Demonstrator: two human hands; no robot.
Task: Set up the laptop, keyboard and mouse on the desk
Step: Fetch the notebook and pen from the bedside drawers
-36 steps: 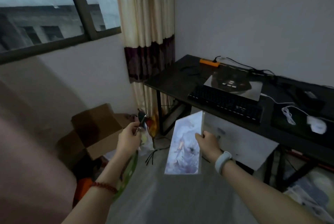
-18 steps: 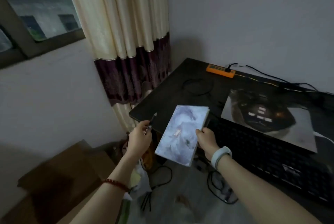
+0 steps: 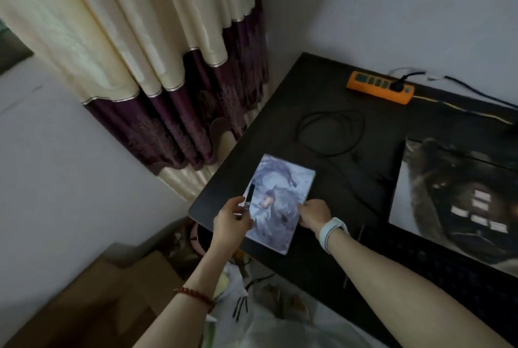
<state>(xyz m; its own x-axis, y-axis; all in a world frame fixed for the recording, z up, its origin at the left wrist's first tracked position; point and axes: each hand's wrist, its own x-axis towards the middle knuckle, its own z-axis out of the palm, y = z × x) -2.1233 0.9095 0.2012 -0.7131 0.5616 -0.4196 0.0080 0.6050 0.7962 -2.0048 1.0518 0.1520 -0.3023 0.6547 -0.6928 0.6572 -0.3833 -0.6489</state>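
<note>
A pale, marbled book [image 3: 280, 201] lies flat on the near left corner of the black desk [image 3: 322, 100]. My right hand [image 3: 312, 214] grips its right edge. My left hand [image 3: 231, 220] holds a dark pen [image 3: 249, 197] at the book's left edge. The closed laptop [image 3: 459, 196], its lid showing a dark picture on a light ground, lies on the desk at the right. In front of it, at the lower right, the black keyboard [image 3: 454, 286] is dim. No mouse is in view.
An orange power strip [image 3: 379, 86] with a plug in it sits at the desk's back by the wall. A looped black cable [image 3: 330, 133] lies mid-desk. A cream and purple curtain [image 3: 157, 67] hangs left. A cardboard box [image 3: 92, 302] and bags sit on the floor.
Both hands have moved forward over the desk's corner. The book has gone from tilted in the air to flat on the desk; the pen stays in my left hand.
</note>
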